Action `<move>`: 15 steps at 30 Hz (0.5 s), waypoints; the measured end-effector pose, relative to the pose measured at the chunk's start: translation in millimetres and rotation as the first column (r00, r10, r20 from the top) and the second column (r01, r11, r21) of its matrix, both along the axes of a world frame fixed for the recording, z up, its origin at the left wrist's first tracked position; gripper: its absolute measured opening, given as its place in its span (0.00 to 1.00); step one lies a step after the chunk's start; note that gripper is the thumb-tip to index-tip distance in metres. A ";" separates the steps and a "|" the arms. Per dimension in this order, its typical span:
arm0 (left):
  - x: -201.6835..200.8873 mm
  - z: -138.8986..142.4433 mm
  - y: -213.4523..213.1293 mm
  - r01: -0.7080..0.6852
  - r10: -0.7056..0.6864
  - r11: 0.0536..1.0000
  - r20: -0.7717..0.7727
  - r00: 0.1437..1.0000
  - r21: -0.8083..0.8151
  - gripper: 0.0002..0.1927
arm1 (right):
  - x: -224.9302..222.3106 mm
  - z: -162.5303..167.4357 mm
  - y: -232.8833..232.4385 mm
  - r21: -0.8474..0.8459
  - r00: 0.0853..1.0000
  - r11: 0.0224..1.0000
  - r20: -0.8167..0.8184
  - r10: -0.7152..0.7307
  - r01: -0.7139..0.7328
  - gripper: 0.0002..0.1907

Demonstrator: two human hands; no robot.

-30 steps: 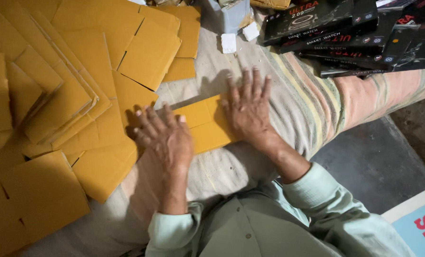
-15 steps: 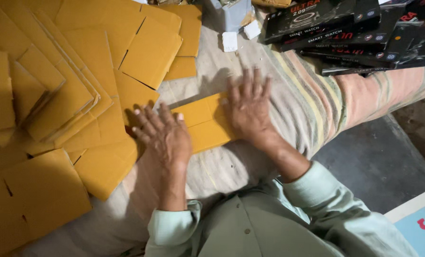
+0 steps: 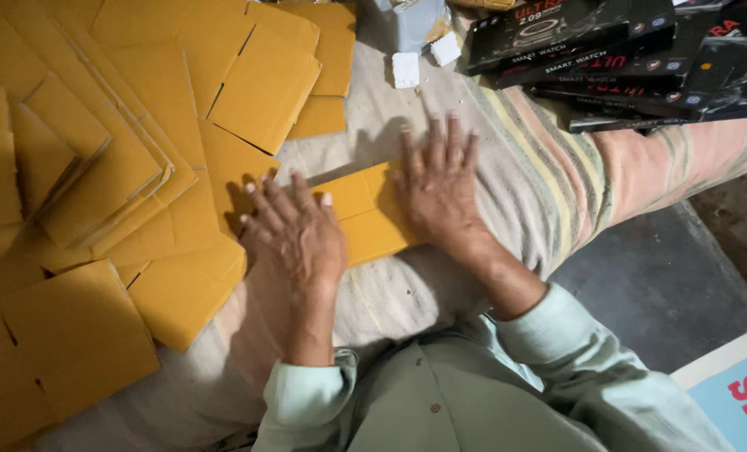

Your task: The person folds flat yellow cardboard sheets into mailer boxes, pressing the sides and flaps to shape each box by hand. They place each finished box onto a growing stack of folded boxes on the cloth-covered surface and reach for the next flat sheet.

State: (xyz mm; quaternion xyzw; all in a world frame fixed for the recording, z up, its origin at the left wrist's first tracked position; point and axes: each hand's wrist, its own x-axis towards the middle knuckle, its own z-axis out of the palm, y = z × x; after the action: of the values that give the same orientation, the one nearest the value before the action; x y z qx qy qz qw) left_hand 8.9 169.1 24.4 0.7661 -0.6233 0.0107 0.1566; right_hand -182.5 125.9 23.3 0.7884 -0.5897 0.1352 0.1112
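No container holding anything in view. Yellow cardboard piece (image 3: 365, 219): flat, creased across middle, lying on striped cloth (image 3: 524, 159) between both hands. Left hand (image 3: 296, 238) pressed flat on its left end, fingers spread, grasping nothing. Right hand (image 3: 437, 186) flat on its right end, likewise unclenched. Loose pile of yellow cardboard blanks (image 3: 114, 142) at left, too overlapped to count. Stack of black boxes (image 3: 608, 50) upper right, count unclear. Two small white blocks (image 3: 423, 60).

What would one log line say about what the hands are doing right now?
left hand: flat on yellow card piece | right hand: flat on its other end | card lies on striped cloth | yellow card stack to left
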 end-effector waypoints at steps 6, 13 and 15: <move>-28.5 -3.0 -9.7 0.100 -0.100 0.995 -0.047 0.994 -0.013 0.30 | 26.9 5.0 3.2 0.186 0.988 0.975 0.116 0.103 -0.124 0.37; 10.6 -0.8 5.3 -0.002 0.002 1.000 -0.016 1.000 0.008 0.31 | -12.7 9.4 1.9 0.124 0.992 0.992 0.123 -0.011 -0.004 0.34; -0.5 -2.8 -1.1 0.038 -0.037 0.999 0.041 0.998 -0.030 0.30 | 4.6 7.3 -1.7 0.063 0.997 0.998 0.072 0.027 -0.031 0.35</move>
State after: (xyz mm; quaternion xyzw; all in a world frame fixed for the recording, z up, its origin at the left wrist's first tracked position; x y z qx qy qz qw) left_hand 8.3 168.0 21.6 0.7515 -0.6403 0.0329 0.1558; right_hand -178.0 124.2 30.5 0.7947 -0.5859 0.1459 0.0626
